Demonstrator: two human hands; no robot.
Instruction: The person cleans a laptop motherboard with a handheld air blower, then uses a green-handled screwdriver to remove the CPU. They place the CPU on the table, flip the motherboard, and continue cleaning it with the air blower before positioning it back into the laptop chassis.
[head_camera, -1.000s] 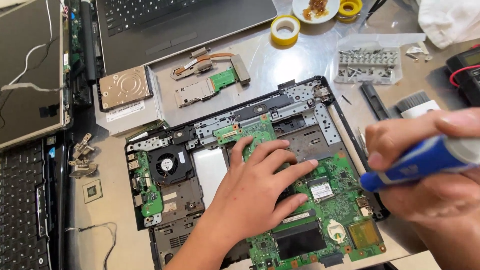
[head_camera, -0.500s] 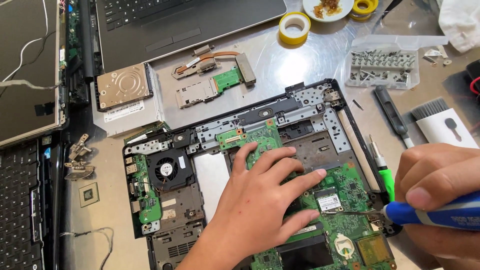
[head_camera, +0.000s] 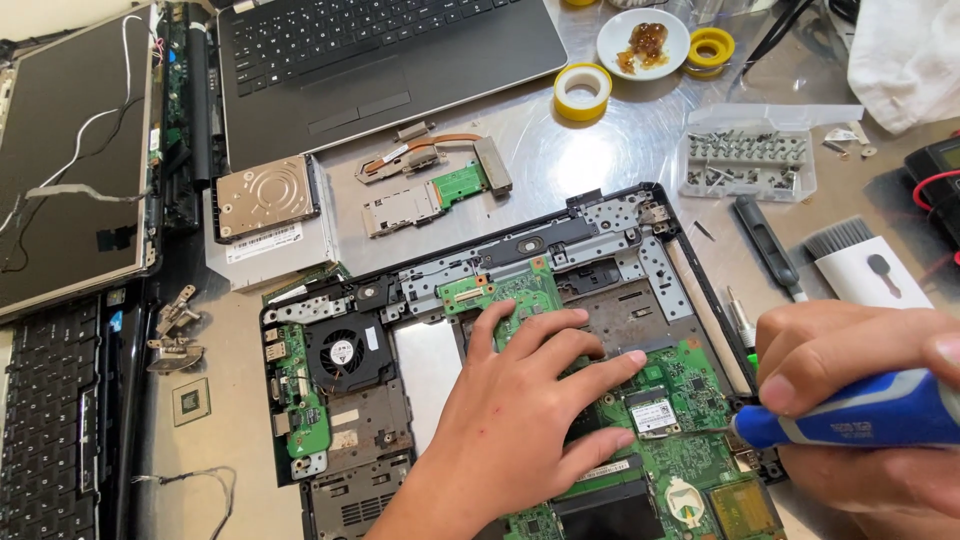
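Hands, two: left hand spread flat on one green motherboard, right hand clamped round one blue screwdriver

Two tape rolls, one hard drive, one fan, two hands.

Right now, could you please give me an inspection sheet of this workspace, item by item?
Surface: shiny metal table, crowded.
Job's things: opened laptop base with green motherboard and fan; blue screwdriver, tip at the board's right edge.
Clutter: hard drive, heat pipe, two yellow tape rolls, clear screw box, brush, white dish.
Hands: left hand flat on the motherboard; right hand grips the screwdriver.
Cables: white wires on the detached screen; red lead at far right.
Surroundings: another laptop; loose keyboard.
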